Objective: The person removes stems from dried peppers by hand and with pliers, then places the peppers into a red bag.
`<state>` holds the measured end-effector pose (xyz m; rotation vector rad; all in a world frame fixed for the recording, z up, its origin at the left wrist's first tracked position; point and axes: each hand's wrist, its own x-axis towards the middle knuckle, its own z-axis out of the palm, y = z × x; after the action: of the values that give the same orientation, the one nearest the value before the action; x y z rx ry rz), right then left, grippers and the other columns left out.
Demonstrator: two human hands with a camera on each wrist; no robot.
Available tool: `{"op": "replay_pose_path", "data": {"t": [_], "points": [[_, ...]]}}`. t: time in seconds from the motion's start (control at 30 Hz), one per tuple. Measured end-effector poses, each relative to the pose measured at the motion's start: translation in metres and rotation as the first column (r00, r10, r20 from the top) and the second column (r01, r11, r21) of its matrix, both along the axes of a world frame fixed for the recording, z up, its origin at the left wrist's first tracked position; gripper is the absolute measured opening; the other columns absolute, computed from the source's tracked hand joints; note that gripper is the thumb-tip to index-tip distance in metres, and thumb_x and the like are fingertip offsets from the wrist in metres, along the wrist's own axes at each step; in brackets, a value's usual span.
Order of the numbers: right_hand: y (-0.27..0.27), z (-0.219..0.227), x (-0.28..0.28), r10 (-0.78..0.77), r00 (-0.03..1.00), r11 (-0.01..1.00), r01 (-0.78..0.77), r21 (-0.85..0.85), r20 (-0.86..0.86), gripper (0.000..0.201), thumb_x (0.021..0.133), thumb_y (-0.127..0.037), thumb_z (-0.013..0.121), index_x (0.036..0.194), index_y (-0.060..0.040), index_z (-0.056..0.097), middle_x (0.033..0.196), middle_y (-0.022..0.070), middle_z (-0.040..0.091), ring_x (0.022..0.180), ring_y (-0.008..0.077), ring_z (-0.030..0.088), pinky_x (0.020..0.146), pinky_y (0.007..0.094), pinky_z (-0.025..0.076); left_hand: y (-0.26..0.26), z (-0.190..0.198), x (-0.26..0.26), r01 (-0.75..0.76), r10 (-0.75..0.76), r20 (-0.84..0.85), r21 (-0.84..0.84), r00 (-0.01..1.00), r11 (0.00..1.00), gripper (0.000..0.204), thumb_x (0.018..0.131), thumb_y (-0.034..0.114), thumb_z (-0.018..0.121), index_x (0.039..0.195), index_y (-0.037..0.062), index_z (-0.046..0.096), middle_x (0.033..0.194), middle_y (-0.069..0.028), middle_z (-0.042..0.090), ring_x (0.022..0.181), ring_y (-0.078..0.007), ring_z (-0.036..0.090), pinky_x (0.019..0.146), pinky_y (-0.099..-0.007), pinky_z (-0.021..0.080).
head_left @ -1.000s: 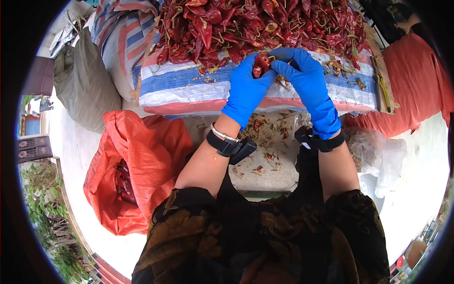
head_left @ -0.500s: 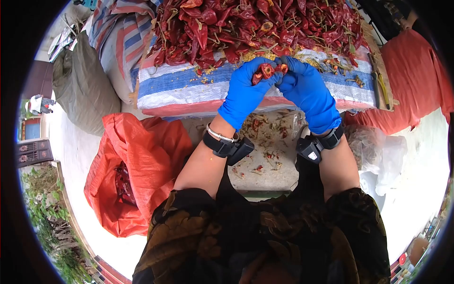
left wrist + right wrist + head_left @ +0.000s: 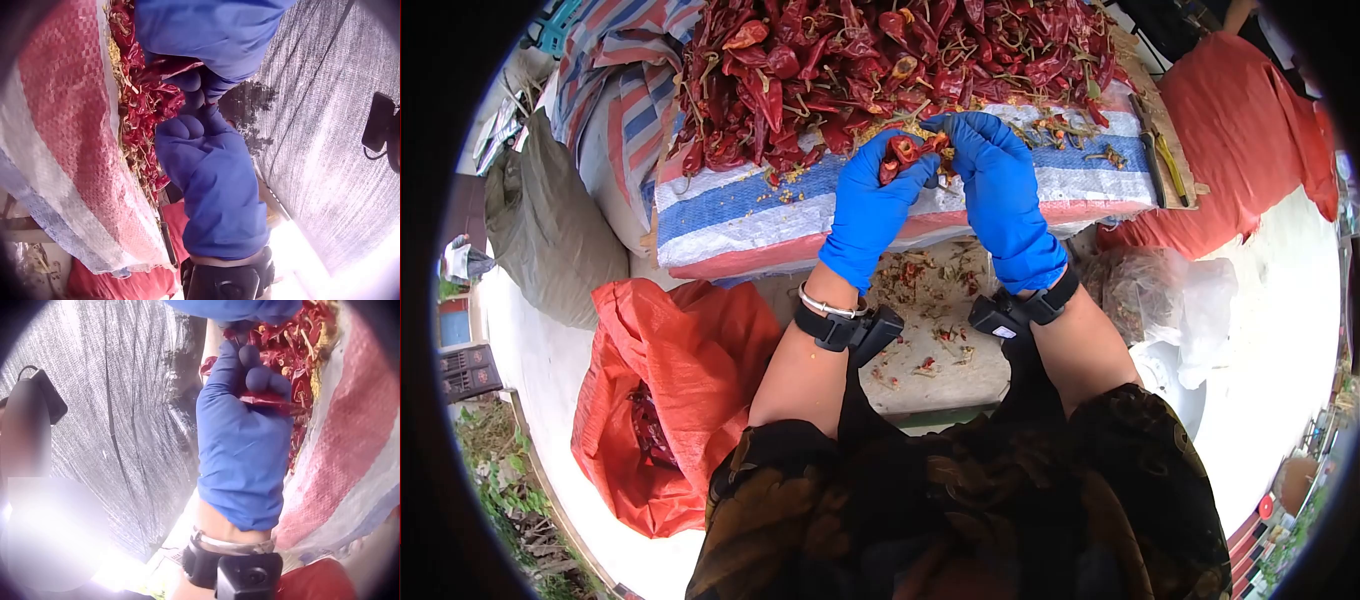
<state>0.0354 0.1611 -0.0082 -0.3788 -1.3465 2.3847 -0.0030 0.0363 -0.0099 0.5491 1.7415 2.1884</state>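
Note:
In the head view my left hand [image 3: 876, 200], in a blue glove, grips dried red chili peppers [image 3: 903, 150] between thumb and fingers, one with a round hole facing up. My right hand [image 3: 998, 190], gloved too, meets it from the right, curled fingertips pinching a red piece of chili [image 3: 941, 143]. The right wrist view has a long red chili [image 3: 269, 402] lying across my left palm, under the curled fingers. In the left wrist view the right hand's fingers [image 3: 187, 127] are bent close to the left hand's. A large heap of dried chilies [image 3: 850, 60] lies just beyond both hands.
A striped woven sheet [image 3: 730, 225] covers the table under the heap. Stems [image 3: 1055, 130] and a knife [image 3: 1150, 160] lie at its right. A red sack [image 3: 680, 350] with chilies stands lower left; a full red sack [image 3: 1230, 130] stands right. Scraps [image 3: 935, 330] litter the ground below.
Both hands have drawn slightly back from the heap, with chili still between them. The chili's round hole has come into view, and a red piece shows at the right fingertips. The head view has shifted.

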Motion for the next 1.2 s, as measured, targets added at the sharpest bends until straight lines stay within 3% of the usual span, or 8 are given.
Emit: {"op": "replay_pose_path", "data": {"t": [0.1, 0.2, 0.3, 0.4, 0.6, 0.83, 1.1, 1.2], "points": [[0.016, -0.006, -0.007, -0.002, 1.000, 0.987, -0.002, -0.162, -0.022, 0.015, 0.086, -0.012, 0.054, 0.094, -0.0025, 0.063, 0.069, -0.0053, 0.053, 0.055, 0.0022, 0.033, 0.049, 0.0181, 0.028, -0.006, 0.005, 0.002, 0.043, -0.039, 0.058, -0.071, 0.998, 0.997, 0.016, 0.081, 0.006, 0.062, 0.096, 0.0044, 0.057, 0.080, -0.0031, 0.062, 0.065, -0.0057, 0.055, 0.056, -0.0190, 0.044], [0.072, -0.013, -0.010, -0.262, 0.962, 0.951, 0.270, 0.150, -0.074, 0.012, 0.084, -0.010, 0.057, 0.091, -0.0029, 0.062, 0.085, 0.0024, 0.062, 0.074, 0.0094, 0.053, 0.067, 0.0224, 0.042, -0.008, 0.001, 0.003, 0.007, -0.009, 0.065, 0.026, 0.998, 1.000, 0.017, 0.083, 0.008, 0.059, 0.099, 0.0064, 0.054, 0.076, -0.0050, 0.062, 0.059, -0.0073, 0.052, 0.044, -0.0194, 0.042], [0.107, 0.008, -0.005, -0.498, 0.857, 0.596, 0.451, 0.665, -0.134, 0.016, 0.081, -0.009, 0.058, 0.095, -0.0025, 0.062, 0.087, 0.0059, 0.062, 0.080, 0.0160, 0.055, 0.074, 0.0267, 0.042, -0.010, 0.004, -0.006, -0.120, 0.111, 0.142, 0.061, 0.984, 0.991, 0.018, 0.082, 0.005, 0.059, 0.099, 0.0059, 0.053, 0.077, -0.0052, 0.063, 0.058, -0.0071, 0.052, 0.050, -0.0200, 0.042], [0.140, 0.003, 0.006, -0.547, 0.755, -0.264, 0.253, 0.931, -0.360, 0.032, 0.072, -0.011, 0.063, 0.103, -0.0037, 0.060, 0.102, 0.0164, 0.059, 0.095, 0.0298, 0.054, 0.083, 0.0370, 0.042, -0.011, -0.001, -0.013, -0.199, 0.185, 0.119, 0.118, 0.976, 0.973, 0.018, 0.083, 0.006, 0.058, 0.100, 0.0064, 0.053, 0.080, -0.0055, 0.063, 0.063, -0.0099, 0.054, 0.053, -0.0223, 0.045], [0.079, -0.017, -0.023, -0.260, 0.933, -0.033, 0.249, 0.968, -0.249, 0.039, 0.071, -0.014, 0.065, 0.108, -0.0063, 0.058, 0.099, 0.0146, 0.058, 0.094, 0.0316, 0.054, 0.086, 0.0388, 0.041, -0.006, -0.013, -0.017, -0.264, 0.243, 0.124, 0.190, 0.962, 0.946, 0.026, 0.081, 0.003, 0.060, 0.105, 0.0065, 0.053, 0.092, -0.0039, 0.060, 0.074, -0.0093, 0.055, 0.065, -0.0223, 0.044], [0.030, -0.031, -0.039, -0.377, 0.926, -0.146, -0.074, 0.986, 0.014, 0.027, 0.068, -0.019, 0.068, 0.092, -0.0083, 0.063, 0.097, 0.0107, 0.059, 0.086, 0.0293, 0.055, 0.076, 0.0388, 0.042, -0.012, -0.013, -0.016, -0.240, 0.227, 0.105, 0.140, 0.968, 0.961, 0.027, 0.081, 0.004, 0.061, 0.105, 0.0073, 0.051, 0.093, 0.0000, 0.058, 0.078, -0.0072, 0.052, 0.066, -0.0215, 0.045], [0.041, -0.023, -0.041, -0.200, 0.953, 0.148, 0.257, 0.955, -0.226, 0.020, 0.069, -0.011, 0.066, 0.088, -0.0090, 0.063, 0.082, 0.0100, 0.063, 0.076, 0.0281, 0.058, 0.073, 0.0344, 0.044, -0.013, -0.018, -0.021, -0.258, 0.248, 0.082, 0.139, 0.965, 0.956, 0.027, 0.080, 0.003, 0.061, 0.105, 0.0078, 0.052, 0.093, -0.0012, 0.060, 0.076, -0.0080, 0.055, 0.066, -0.0231, 0.045], [0.037, -0.009, -0.037, -0.147, 0.953, 0.119, 0.283, 0.952, -0.265, 0.023, 0.072, -0.006, 0.062, 0.095, -0.0093, 0.062, 0.088, 0.0098, 0.062, 0.083, 0.0274, 0.057, 0.075, 0.0337, 0.044, -0.012, -0.018, -0.022, -0.235, 0.242, -0.032, 0.143, 0.970, 0.961, 0.026, 0.081, 0.005, 0.061, 0.105, 0.0090, 0.052, 0.092, 0.0001, 0.060, 0.077, -0.0075, 0.055, 0.066, -0.0220, 0.046]]}}
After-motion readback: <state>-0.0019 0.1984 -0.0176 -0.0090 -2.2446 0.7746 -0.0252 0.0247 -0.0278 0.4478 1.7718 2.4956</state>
